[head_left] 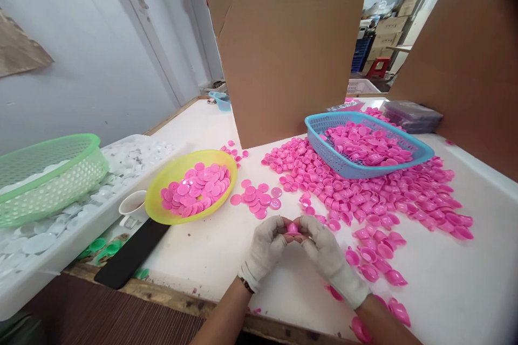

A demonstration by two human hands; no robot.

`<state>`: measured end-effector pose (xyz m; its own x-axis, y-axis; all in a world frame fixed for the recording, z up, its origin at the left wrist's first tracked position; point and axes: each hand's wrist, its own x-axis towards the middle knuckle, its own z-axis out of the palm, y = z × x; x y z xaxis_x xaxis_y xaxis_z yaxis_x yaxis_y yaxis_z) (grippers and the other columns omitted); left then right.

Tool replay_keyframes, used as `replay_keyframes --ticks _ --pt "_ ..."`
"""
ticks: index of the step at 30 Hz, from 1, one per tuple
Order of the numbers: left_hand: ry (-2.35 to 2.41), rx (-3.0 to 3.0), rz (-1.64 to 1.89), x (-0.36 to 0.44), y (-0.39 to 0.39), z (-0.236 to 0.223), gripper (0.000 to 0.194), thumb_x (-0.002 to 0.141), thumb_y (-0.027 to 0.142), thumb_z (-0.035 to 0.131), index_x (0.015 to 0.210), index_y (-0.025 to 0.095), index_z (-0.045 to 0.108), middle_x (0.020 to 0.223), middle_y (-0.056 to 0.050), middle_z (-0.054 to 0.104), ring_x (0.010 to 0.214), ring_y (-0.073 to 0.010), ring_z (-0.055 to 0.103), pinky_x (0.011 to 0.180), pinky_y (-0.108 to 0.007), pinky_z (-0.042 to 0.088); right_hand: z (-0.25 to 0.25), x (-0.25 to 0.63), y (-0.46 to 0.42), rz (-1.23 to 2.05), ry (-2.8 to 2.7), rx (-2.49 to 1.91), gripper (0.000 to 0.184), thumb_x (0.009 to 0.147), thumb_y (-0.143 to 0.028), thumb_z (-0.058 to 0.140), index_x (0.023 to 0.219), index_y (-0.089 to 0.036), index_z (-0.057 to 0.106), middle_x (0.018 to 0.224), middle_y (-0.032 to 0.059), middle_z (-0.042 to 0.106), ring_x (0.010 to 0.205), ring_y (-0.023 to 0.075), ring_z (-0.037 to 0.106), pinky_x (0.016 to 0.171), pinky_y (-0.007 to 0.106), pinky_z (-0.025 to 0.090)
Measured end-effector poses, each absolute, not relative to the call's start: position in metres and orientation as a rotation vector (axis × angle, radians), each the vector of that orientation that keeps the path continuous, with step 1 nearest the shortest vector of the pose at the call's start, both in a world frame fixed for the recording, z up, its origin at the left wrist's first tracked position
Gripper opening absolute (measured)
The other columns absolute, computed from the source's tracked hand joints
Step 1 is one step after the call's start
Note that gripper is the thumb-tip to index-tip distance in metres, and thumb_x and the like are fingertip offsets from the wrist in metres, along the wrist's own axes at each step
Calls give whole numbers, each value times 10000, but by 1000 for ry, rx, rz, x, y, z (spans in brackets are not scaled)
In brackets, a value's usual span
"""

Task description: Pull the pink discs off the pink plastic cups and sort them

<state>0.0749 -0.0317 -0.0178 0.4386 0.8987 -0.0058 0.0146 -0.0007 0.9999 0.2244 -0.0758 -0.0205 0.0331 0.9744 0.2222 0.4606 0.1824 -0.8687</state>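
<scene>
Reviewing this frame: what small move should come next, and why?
Probably a slight turn of the small pink piece between the fingertips, keeping a light grip. The left hand and right hand pinch it from both sides and cover much of its edge, so turning would likely expose the hidden part for checking.

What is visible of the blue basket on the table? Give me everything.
The blue basket looks like plastic: shallow, open-topped, roughly rectangular with rounded corners and perforated walls. It holds a heap of small glossy pink pieces and sits upright among more loose ones, which hide its underside. The cardboard sheet stands behind and to its left. The left hand and right hand are away from it.
</scene>
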Motion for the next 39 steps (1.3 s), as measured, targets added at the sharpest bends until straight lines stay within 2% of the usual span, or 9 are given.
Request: replay_keyframes --ticks 3,10,18,24,27,29,31,35,39 --pt "825 1427 919 72 -36 -15 219 741 171 618 959 185 606 909 -58 662 825 -195 641 755 -301 507 -17 223 -80 550 -1668 -1352 271 742 -25 407 879 -224 530 863 40 567 822 192 545 732 310 447" --pt "924 1739 1051 70 -41 -7 27 764 199 626 777 208 647 764 -30 643 713 -168 593 689 -271 475 -21 221 -81 463 -1768 -1277 365 701 27 359 916 -224 514 823 36 538 761 180 529 669 285 447" --pt "976 1409 838 71 -28 -17 85 699 187 625 780 164 638 726 -28 653 677 -163 575 621 -257 433 -25 220 -69 1071 -1438 -1353 48 833 -231 493 851 -227 537 781 5 553 743 167 533 655 286 431" --pt "1042 1584 746 73 -27 -25 135 767 259 572 824 160 644 703 -28 637 628 -159 549 593 -268 412 -24 228 -65 1394 -1189 -1348 158 771 -367 580 753 -222 520 675 -3 583 590 148 553 533 270 433" --pt "1263 1908 817 72 -8 -20 182 827 225 505 953 183 630 857 -52 638 768 -182 574 705 -289 430 9 249 -51 1243 -885 -1175 233 717 -424 617 830 -235 540 850 41 660 751 197 640 664 334 514" --pt "1467 2160 767 71 12 -16 227 842 146 448 981 190 622 963 -76 614 887 -195 563 777 -297 419 34 268 -40 1130 -713 -996 293 741 -469 585 942 -260 539 1076 64 648 974 220 629 801 365 516" --pt "1600 2250 682 71 31 -13 236 837 121 440 978 168 623 986 -112 583 919 -224 546 794 -328 407 49 283 -33 1048 -689 -955 353 771 -488 558 1047 -272 522 1168 70 618 1025 224 614 827 372 511" --pt "1694 2279 585 69 47 -13 181 803 166 526 950 167 631 970 -125 549 925 -262 524 796 -371 382 26 290 -29 735 -1179 -1421 261 812 -389 511 995 -219 585 922 65 663 784 212 626 710 358 503" --pt "1693 2321 568 61 35 -17 158 766 156 555 908 190 616 970 -92 554 939 -244 509 794 -348 376 -20 276 -34 370 -1594 -1758 165 746 -215 560 876 -208 662 975 90 656 942 257 566 873 416 411"
